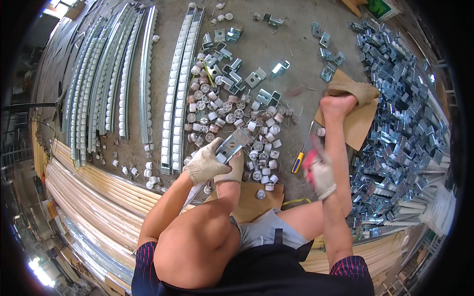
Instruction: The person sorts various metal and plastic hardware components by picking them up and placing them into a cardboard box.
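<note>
My left hand, in a pale work glove, is closed on a shiny metal bracket with holes in its plate. It holds the bracket above my bent left knee, at the edge of a heap of white plastic rollers. My right hand, also gloved, is smeared by motion beside my right shin. Red shows at its fingers; whether that is the glove or something held is unclear. Near it, a screwdriver with a yellow and blue handle lies on the floor, its shaft pointing away from me.
Long metal rails filled with white rollers lie at left. Loose brackets lie beyond the rollers; a large bracket pile fills the right. Cardboard lies under my right foot. Long wrapped bundles stretch along the near left.
</note>
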### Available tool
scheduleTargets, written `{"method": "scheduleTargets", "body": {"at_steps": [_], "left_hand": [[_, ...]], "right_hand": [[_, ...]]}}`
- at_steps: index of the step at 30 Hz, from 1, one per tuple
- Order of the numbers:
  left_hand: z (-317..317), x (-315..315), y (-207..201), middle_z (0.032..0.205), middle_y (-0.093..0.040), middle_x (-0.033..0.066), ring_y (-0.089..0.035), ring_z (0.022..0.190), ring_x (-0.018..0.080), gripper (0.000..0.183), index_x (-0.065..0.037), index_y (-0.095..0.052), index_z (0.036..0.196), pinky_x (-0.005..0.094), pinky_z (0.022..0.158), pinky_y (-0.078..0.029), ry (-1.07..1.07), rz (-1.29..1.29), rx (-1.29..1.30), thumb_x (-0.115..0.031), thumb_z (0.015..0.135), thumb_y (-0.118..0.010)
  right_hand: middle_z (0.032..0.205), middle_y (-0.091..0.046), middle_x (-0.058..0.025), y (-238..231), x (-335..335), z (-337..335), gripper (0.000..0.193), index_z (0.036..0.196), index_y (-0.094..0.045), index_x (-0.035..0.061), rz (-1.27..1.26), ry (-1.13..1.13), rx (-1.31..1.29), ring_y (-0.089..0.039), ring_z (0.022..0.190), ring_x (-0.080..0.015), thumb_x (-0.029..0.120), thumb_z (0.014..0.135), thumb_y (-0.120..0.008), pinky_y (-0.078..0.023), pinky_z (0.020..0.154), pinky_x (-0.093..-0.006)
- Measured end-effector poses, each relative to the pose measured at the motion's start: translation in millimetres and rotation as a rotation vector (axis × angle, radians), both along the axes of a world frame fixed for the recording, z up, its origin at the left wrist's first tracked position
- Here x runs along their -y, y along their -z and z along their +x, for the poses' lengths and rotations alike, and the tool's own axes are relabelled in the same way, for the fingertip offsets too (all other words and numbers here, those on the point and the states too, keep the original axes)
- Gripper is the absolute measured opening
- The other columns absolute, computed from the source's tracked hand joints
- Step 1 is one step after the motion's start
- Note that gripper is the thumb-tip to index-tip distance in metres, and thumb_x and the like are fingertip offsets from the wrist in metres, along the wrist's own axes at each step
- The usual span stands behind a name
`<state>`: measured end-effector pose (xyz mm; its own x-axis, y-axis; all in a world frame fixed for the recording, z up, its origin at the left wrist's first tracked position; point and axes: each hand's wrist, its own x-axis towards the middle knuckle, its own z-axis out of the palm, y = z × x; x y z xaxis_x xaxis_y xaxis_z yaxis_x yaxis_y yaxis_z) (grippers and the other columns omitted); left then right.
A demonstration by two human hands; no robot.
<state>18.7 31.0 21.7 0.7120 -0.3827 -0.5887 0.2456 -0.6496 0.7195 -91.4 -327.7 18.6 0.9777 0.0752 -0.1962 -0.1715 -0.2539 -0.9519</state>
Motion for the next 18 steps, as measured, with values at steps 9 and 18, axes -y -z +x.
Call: {"method": "scheduleTargets", "body": {"at_steps": [9, 18], "left_hand": [[2, 0, -5, 0.115, -0.075, 0.0217, -0.073, 0.107, 0.0334, 0.082, -0.002, -0.061, 0.134, 0.0422, 0.097, -0.056, 0.015, 0.021, -0.016, -0.035, 0.066, -0.091], [2, -7, 0, 0.121, -0.074, 0.024, -0.072, 0.114, 0.0376, 0.091, 0.001, -0.059, 0.139, 0.0432, 0.102, -0.055, 0.025, 0.106, 0.005, -0.04, 0.065, -0.093]], "right_hand": [[0.086, -0.055, 0.0085, -7, -26, -22, 0.061, 0.165, -0.049, 0.0167, 0.055, -0.169, -0.339, -0.045, 0.068, -0.0037, 0.0, 0.107, -0.052, -0.043, 0.062, -0.0223], [0.081, -0.055, 0.0074, -23, -17, -7, 0.057, 0.165, -0.05, 0.0195, 0.125, 0.033, -0.384, -0.046, 0.062, -0.0027, 0.006, 0.11, -0.05, -0.043, 0.055, -0.023]]}}
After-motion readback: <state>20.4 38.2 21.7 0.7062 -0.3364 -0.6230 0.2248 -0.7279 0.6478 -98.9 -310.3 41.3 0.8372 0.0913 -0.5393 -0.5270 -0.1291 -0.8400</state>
